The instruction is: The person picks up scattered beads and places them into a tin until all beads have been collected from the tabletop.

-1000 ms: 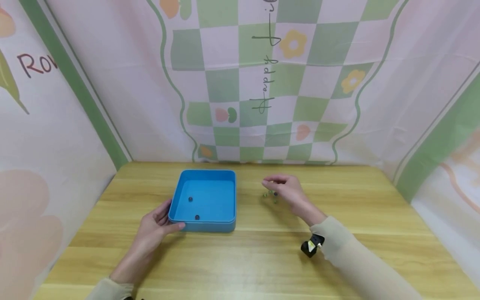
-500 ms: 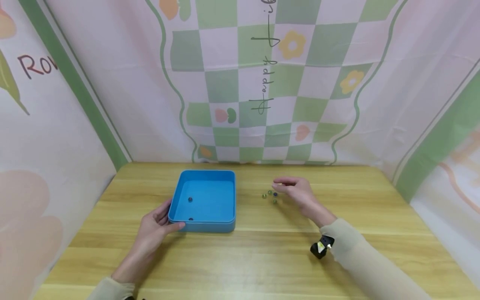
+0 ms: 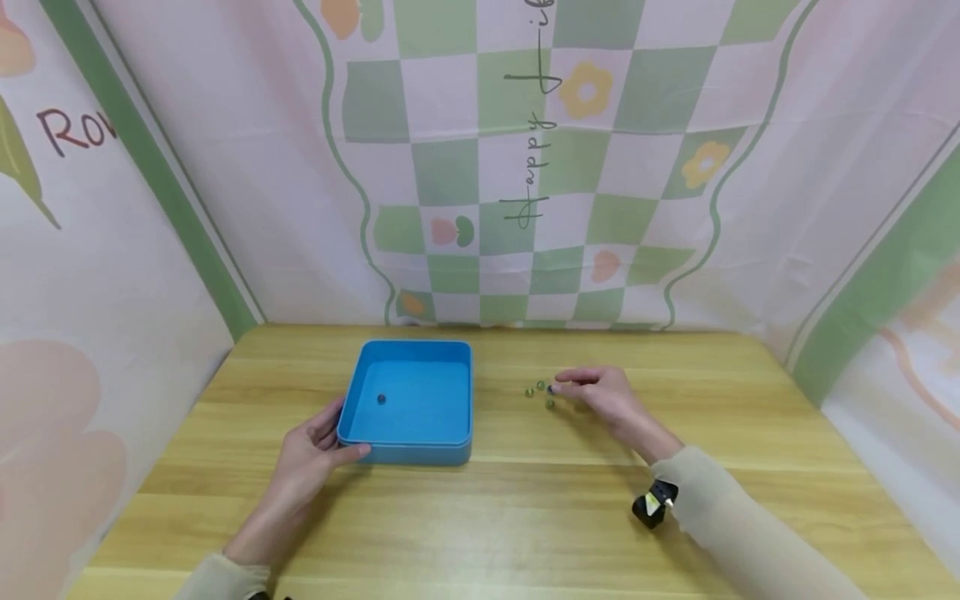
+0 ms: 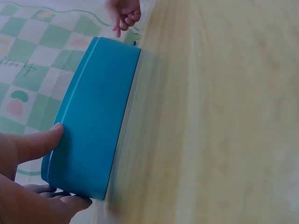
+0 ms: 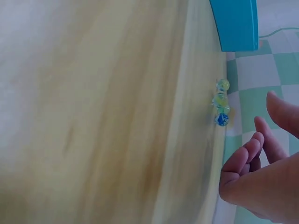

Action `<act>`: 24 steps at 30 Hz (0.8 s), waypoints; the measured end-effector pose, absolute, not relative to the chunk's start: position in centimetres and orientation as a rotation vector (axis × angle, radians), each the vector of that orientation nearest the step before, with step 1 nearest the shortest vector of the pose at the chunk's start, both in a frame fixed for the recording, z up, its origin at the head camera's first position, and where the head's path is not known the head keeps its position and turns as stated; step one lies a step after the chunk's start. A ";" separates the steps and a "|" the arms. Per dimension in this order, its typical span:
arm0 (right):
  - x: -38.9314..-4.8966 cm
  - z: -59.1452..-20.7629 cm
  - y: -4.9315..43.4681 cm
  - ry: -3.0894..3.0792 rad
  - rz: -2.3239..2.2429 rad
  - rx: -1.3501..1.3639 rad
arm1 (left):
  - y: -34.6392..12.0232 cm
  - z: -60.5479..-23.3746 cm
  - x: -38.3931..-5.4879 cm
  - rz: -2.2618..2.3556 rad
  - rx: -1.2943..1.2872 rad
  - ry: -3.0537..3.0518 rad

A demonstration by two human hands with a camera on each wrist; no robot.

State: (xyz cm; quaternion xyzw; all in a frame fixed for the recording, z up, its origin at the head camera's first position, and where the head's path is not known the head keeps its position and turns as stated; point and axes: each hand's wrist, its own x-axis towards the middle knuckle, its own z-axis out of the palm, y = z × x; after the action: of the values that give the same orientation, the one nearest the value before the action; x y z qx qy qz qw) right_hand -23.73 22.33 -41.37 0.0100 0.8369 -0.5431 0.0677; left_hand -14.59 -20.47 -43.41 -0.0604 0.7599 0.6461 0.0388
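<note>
My left hand (image 3: 303, 454) grips the near left corner of a square blue box (image 3: 420, 453), thumb on the front wall and fingers round the side. Inside the box lies a dark reddish marble (image 3: 382, 399). To the right of the box, a blue marble (image 3: 551, 389) sits among several clear green marbles (image 3: 529, 392) on the table. My right hand (image 3: 606, 398) is held low beside them, its fingertips right at the blue marble in the head view. In the right wrist view, thumb and index finger stand apart with nothing between them, near the blue marble (image 5: 222, 120).
A wooden table (image 3: 480, 533) lies under everything. A patterned cloth (image 3: 510, 167) hangs behind its far edge, with more cloth along both sides. A small black camera (image 3: 651, 505) is strapped at the right wrist.
My right hand has drawn back to the right and come down to the blue marble. A second dark marble in the box rolled left and dropped from sight behind the front wall.
</note>
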 end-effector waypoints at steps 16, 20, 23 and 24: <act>-23.2 -42.5 22.3 2.559 -1.551 0.000 | -20.3 -43.3 -14.6 2.003 -0.187 2.311; -23.1 -42.6 22.1 2.577 -1.537 -0.010 | -20.3 -43.3 -14.5 2.001 -0.193 2.312; -23.1 -42.7 22.1 2.591 -1.530 -0.014 | -20.3 -43.2 -14.5 1.995 -0.202 2.315; -23.1 -42.7 22.1 2.596 -1.527 -0.016 | -20.3 -43.2 -14.5 1.991 -0.205 2.316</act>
State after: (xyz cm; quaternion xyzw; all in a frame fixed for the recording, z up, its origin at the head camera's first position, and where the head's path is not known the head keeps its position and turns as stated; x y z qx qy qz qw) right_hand -23.05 22.05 -42.66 -0.0054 0.8601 -0.5059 0.0648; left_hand -14.53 -20.32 -43.20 -0.0668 0.7559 0.6500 0.0403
